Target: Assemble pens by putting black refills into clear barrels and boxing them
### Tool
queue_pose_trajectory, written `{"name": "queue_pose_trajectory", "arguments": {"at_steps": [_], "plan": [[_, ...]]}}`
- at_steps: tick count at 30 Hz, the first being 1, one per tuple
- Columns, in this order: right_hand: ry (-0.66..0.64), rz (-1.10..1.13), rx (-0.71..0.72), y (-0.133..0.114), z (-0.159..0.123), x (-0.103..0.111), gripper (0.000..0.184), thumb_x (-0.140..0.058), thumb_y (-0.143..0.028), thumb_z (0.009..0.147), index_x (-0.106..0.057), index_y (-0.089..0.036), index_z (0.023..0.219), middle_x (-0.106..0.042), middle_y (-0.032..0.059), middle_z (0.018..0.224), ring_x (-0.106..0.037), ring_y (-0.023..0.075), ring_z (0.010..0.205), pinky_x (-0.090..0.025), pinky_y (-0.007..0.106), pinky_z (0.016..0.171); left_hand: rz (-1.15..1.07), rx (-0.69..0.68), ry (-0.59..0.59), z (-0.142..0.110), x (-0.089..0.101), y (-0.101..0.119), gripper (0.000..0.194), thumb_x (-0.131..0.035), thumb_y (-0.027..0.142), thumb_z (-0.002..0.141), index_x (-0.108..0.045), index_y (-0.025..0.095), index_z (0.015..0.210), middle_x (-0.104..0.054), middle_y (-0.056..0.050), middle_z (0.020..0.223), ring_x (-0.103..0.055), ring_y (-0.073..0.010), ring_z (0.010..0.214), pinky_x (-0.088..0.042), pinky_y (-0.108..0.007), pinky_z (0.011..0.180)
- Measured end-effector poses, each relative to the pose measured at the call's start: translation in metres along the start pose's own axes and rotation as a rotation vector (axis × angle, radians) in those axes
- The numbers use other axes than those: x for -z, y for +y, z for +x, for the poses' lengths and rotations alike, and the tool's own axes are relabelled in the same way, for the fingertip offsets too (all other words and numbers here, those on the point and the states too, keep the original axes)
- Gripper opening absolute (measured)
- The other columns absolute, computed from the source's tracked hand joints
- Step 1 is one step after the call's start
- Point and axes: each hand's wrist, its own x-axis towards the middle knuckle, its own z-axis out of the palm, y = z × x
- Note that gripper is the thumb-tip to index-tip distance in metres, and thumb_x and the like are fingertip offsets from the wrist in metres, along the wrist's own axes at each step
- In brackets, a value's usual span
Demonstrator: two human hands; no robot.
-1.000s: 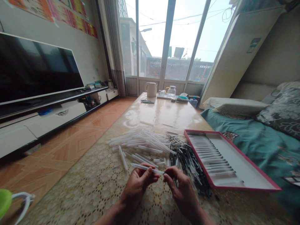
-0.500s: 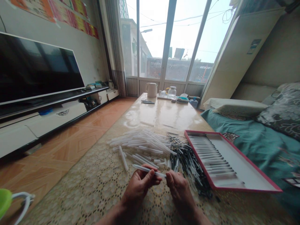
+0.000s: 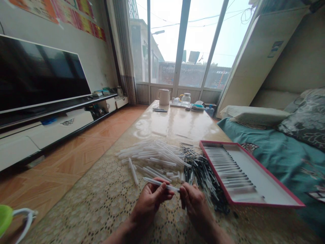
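A white translucent pen lies across the space between my hands, pointing slightly down to the right. My left hand is closed around its middle, thumb on top. The fingers of my right hand pinch the pen's right end, where a small dark bit shows; the rest of that end is hidden. Just beyond my hands lies a pile of white pen barrels. Black and clear refills are heaped beside it on the right. A red-rimmed box holds a row of white pens with dark ends.
The long table has a lace-patterned cover. At its far end stand a beige kettle, a glass jug and a tissue pack. A sofa with a teal cover runs along the right. A green object sits at the lower left.
My right hand has turned slightly at the pen's right end, and a dark bit now shows by its fingertips. My left hand keeps its hold on the pen.
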Motion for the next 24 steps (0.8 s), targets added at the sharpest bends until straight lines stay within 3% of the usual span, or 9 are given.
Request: {"name": "queue_pose_trajectory", "arguments": {"at_steps": [6, 12, 17, 24], "plan": [[-0.006, 0.034, -0.006, 0.0004, -0.0016, -0.0009, 0.026, -0.035, -0.038, 0.094, -0.052, -0.022, 0.081, -0.059, -0.0014, 0.064, -0.052, 0.0158, 0.062, -0.034, 0.026, 0.063, -0.030, -0.004, 0.066, 0.0020, 0.0006, 0.0021, 0.021, -0.078, 0.025, 0.065, -0.067, 0.012, 0.077, -0.070, -0.003, 0.065, -0.066, -0.0123, 0.062, -0.053, -0.022, 0.064], [-0.064, -0.003, -0.002, 0.0009, -0.0010, -0.0005, 0.038, -0.024, -0.031, 0.097, -0.044, -0.022, 0.065, -0.054, -0.0027, 0.057, -0.050, 0.0136, 0.057, -0.032, 0.026, 0.066, -0.014, -0.006, 0.014, 0.0013, 0.0030, -0.0001, 0.021, -0.077, 0.026, 0.067, -0.067, 0.012, 0.079, -0.070, -0.006, 0.066, -0.067, -0.0135, 0.062, -0.053, -0.023, 0.063], [-0.020, 0.024, -0.020, 0.0005, -0.0021, -0.0017, 0.022, -0.034, -0.036, 0.094, -0.050, -0.022, 0.087, -0.060, -0.0019, 0.065, -0.052, 0.0161, 0.063, -0.033, 0.026, 0.065, -0.019, -0.018, 0.034, 0.0018, 0.0029, 0.0004, 0.020, -0.076, 0.026, 0.068, -0.067, 0.012, 0.079, -0.070, -0.005, 0.067, -0.066, -0.0126, 0.063, -0.052, -0.022, 0.065], [-0.027, 0.021, 0.017, 0.0029, -0.0022, -0.0031, 0.037, -0.026, -0.031, 0.097, -0.044, -0.022, 0.066, -0.055, -0.0042, 0.056, -0.050, 0.0129, 0.055, -0.032, 0.025, 0.065, -0.004, -0.004, -0.014, 0.0036, 0.0049, -0.0025, 0.022, -0.076, 0.027, 0.068, -0.066, 0.012, 0.080, -0.071, -0.005, 0.066, -0.067, -0.0135, 0.061, -0.053, -0.023, 0.062]]}}
